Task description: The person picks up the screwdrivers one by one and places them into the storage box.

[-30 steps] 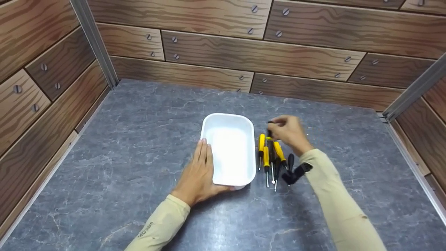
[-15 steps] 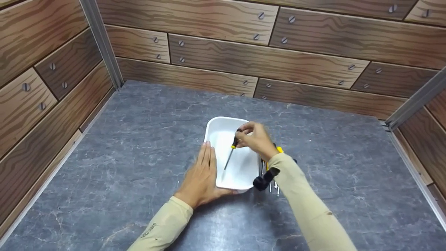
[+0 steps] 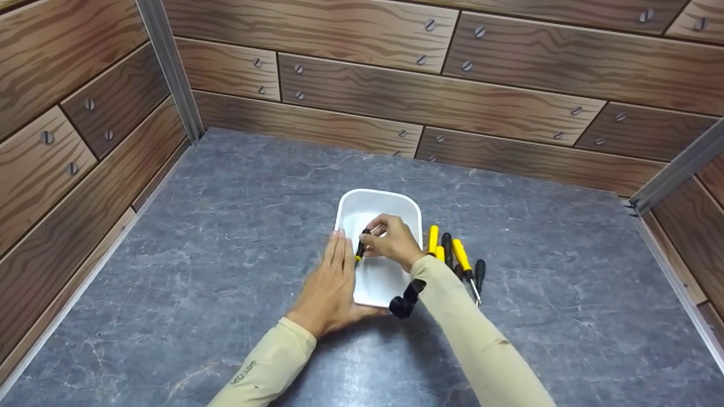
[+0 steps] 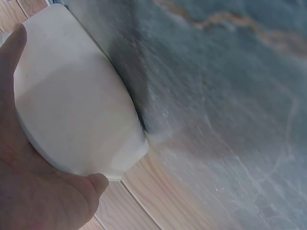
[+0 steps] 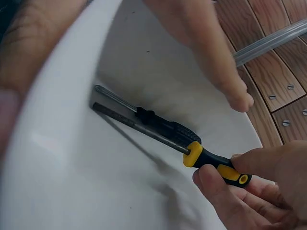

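A white plastic tub [image 3: 390, 209] stands on the grey stone-look table [image 3: 237, 215]. My left hand [image 3: 334, 271] lies flat against the tub's left wall, fingers straight, thumb along its near end; the left wrist view shows the palm and thumb [image 4: 96, 184] against the tub [image 4: 72, 105]. My right hand [image 3: 369, 240] reaches into the tub and pinches the end of a black and yellow screwdriver [image 3: 360, 247]. In the right wrist view, the right hand [image 5: 225, 175] holds the screwdriver [image 5: 206, 158] by its handle end. The metal shaft points down against the tub's inner wall [image 5: 57, 158].
Several more yellow and black screwdrivers [image 3: 455, 257] lie side by side on the table just right of the tub. Wood-pattern walls [image 3: 396, 96] with metal corner posts [image 3: 169, 68] close in the table at the back and both sides.
My right hand lifted one screwdriver from the row, carried it left over the tub and lowered it inside, near the left wall. The left hand stayed against the tub.
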Demonstrator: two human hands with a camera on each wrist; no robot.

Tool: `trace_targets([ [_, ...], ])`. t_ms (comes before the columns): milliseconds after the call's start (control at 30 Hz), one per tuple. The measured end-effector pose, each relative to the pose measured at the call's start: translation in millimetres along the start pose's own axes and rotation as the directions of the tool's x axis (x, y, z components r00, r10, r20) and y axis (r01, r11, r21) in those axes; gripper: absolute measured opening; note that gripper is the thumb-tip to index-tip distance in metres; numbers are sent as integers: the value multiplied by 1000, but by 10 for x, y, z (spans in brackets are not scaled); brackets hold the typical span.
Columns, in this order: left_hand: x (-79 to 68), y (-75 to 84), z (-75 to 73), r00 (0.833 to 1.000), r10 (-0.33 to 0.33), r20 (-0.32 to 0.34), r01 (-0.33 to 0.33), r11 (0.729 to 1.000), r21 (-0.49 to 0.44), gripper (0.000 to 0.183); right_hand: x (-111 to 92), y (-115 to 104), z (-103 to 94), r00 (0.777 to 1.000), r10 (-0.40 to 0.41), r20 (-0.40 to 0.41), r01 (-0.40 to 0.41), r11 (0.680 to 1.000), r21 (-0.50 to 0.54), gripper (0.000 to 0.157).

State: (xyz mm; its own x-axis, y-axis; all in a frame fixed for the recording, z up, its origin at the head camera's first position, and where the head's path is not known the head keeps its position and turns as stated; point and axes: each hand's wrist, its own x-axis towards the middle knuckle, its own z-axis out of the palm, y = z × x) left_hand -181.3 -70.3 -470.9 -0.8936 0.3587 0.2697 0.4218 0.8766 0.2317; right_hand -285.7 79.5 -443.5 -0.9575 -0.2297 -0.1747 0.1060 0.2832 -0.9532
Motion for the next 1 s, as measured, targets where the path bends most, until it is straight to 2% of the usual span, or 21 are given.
trace_targets([
  [100, -1, -8, 1, 1000, 3, 11, -3, 1000, 8, 135, 14, 8, 50, 1000, 3, 10, -3, 999, -42, 16],
  [167, 0, -8, 5, 1000, 9, 13, -9, 1000, 25, 134, 22, 15, 74, 1000, -5, 7, 6, 994, -107, 16],
  [300, 1, -12, 9, 999, 39, -1, -39, 997, 65, 129, 38, 20, 132, 999, -29, -13, 24, 957, -291, 17],
  [400, 3, -17, 8, 999, 44, -1, -44, 996, 77, 128, 52, 32, 173, 999, -36, -20, 26, 929, -370, 18],
  [600, -2, -16, -5, 999, 27, 25, -29, 996, 84, 130, 61, 65, 222, 1000, -19, -14, 12, 927, -374, 17],
  [1000, -1, -26, 3, 999, 26, 19, -27, 997, 67, 134, 70, 93, 260, 1000, -30, -2, 27, 913, -407, 14],
])
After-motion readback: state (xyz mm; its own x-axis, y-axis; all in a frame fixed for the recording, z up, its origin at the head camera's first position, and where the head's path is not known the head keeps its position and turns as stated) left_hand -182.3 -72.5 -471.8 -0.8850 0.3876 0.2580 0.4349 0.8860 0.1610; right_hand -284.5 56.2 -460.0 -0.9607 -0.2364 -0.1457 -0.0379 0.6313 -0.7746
